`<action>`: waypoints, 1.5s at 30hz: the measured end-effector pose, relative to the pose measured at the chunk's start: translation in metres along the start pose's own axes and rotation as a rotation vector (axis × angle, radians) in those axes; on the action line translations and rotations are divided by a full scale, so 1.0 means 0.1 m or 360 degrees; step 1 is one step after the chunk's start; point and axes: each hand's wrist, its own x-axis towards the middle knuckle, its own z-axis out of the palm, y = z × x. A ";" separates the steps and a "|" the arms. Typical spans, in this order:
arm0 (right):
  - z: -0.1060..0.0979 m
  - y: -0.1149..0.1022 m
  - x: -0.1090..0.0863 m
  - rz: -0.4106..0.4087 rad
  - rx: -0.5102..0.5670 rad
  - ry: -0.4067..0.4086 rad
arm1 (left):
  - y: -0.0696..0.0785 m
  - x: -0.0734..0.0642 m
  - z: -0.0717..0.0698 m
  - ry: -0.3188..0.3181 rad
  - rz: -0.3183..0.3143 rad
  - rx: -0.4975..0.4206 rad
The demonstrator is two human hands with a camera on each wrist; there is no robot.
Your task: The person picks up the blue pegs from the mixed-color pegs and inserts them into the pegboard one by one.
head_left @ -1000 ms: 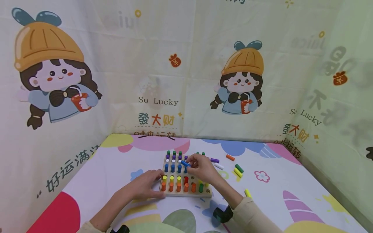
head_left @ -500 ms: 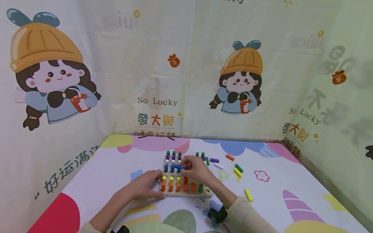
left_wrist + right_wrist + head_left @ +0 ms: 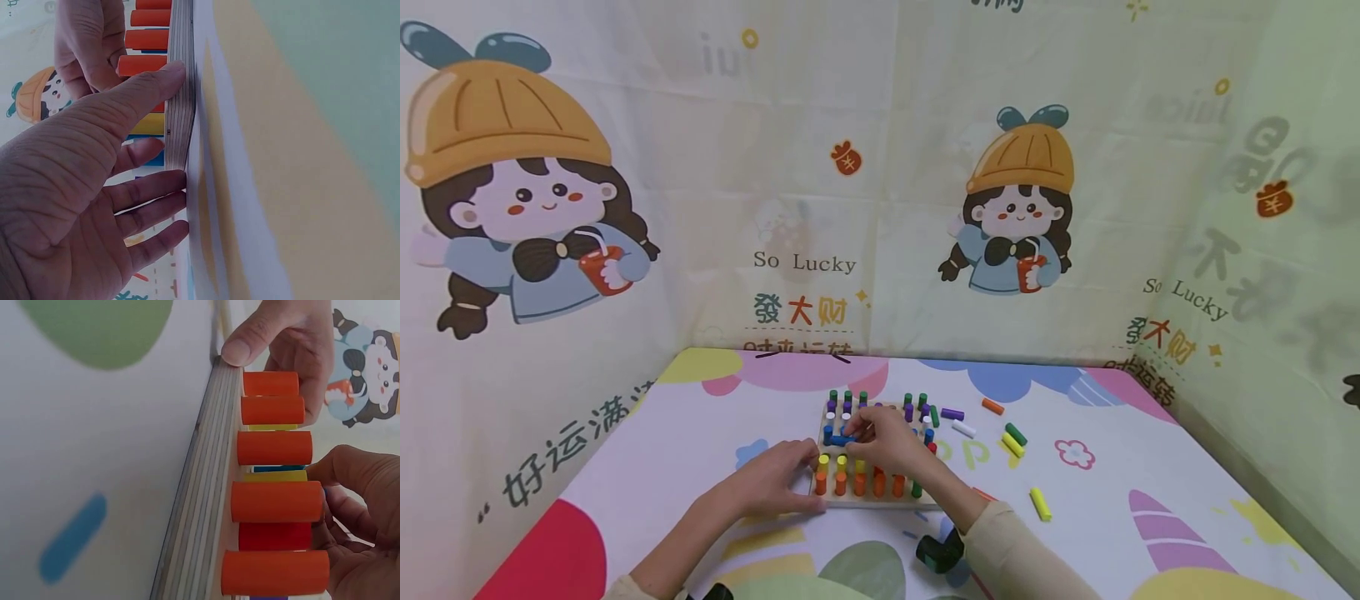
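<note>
A wooden pegboard (image 3: 872,503) with rows of coloured pegs lies on the table. My left hand (image 3: 771,477) rests at its left front corner, thumb on the front edge, other fingers extended against the left side. Above the board my right hand (image 3: 887,442) pinches a blue peg (image 3: 841,441), held nearly level beside the standing blue peg (image 3: 828,434) at the row's left end. In front, orange pegs (image 3: 860,482) form a row, with yellow pegs (image 3: 823,463) behind. In the right wrist view the orange pegs (image 3: 275,448) partly hide the right fingers; the hand covers the board's middle.
Right of the board lie loose pegs: a purple peg (image 3: 952,414), a white peg (image 3: 964,428), an orange peg (image 3: 992,407), a green peg (image 3: 1016,433) and yellow pegs (image 3: 1040,504). A patterned cloth (image 3: 1135,467) covers the table, with printed curtains (image 3: 895,208) around it.
My right hand has moved left across the board with the blue peg, from mid-board to the left part of the blue row. My left hand has stayed at the corner.
</note>
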 end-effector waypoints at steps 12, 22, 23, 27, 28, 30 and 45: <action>0.09 -0.05 0.09 0.0055 -0.0004 -0.0044 | 0.00 -0.02 -0.03 -0.0021 0.0025 0.0041; 0.12 -0.11 0.13 0.0055 -0.0045 -0.0022 | -0.01 -0.03 -0.03 -0.0012 0.0048 0.0046; 0.13 -0.12 0.13 0.0054 -0.0049 -0.0017 | -0.01 -0.03 -0.03 -0.0010 0.0050 0.0048; 0.15 -0.14 0.14 0.0030 -0.0037 0.0007 | -0.02 -0.03 -0.02 -0.0003 0.0055 0.0059; 0.15 -0.15 0.14 0.0024 -0.0027 0.0011 | -0.02 -0.03 -0.02 -0.0003 0.0054 0.0059; 0.17 -0.16 0.14 0.0019 0.0005 0.0016 | -0.02 -0.03 -0.02 -0.0003 0.0053 0.0058; 0.07 -0.25 -0.10 -0.0013 0.0140 0.0083 | -0.03 -0.09 -0.03 -0.0026 -0.0027 0.0034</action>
